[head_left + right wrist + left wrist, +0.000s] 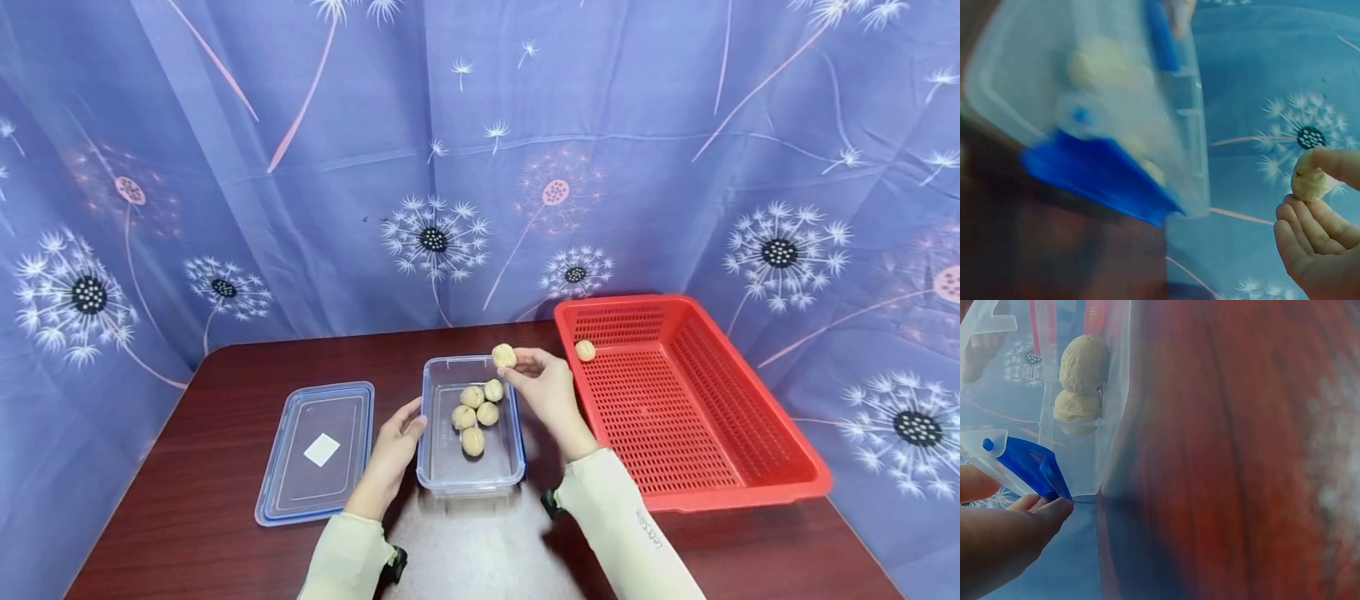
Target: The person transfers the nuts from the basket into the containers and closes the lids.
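A walnut [504, 356] is pinched between the thumb and fingers of my right hand [547, 392], over the far right corner of a clear plastic container [442, 475]. The right wrist view shows the same walnut [1310, 178] at the fingertips. Several walnuts [472, 442] lie in the container, mostly toward its right and far side. My left hand [393, 450] holds the container's left side; in the left wrist view its fingertips grip a blue side latch [1029, 465] that hangs folded down.
The container's clear lid [315, 483] with a blue edge and a white square label lies on the left of the dark red table [210, 417]. At the right stands a red perforated basket [750, 492], with one walnut [585, 350] in its far left corner. A dandelion-print curtain [480, 167] hangs behind.
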{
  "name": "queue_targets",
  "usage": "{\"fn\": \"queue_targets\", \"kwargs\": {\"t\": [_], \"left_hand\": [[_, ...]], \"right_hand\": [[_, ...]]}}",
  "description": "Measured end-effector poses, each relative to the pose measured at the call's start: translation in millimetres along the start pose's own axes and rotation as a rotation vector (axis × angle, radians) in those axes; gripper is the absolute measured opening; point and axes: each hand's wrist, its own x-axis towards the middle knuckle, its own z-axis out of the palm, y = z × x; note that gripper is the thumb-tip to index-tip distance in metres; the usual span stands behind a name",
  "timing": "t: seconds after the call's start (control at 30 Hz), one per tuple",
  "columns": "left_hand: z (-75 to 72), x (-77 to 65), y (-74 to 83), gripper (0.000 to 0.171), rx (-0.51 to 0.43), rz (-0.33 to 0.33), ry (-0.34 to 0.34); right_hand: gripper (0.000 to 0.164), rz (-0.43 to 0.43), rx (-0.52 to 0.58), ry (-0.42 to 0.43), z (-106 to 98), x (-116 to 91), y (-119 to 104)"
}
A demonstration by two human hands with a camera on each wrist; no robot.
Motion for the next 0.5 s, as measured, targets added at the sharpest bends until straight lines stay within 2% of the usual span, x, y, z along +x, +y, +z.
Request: {"fn": "queue_targets", "kwargs": {"t": [0.3, 0.5], "left_hand": [[1.2, 0.8, -0.9, 0.044, 0.006, 0.012, -0.003], [0.0, 0.1, 0.7, 0.044, 0.012, 0.005, 0.005]], "right_hand": [[0.028, -0.015, -0.063, 0.039, 11.2, -34.8, 20.4], [0.031, -0.119, -0.194, 0.046, 16.0, -45.0, 35.9]]}}
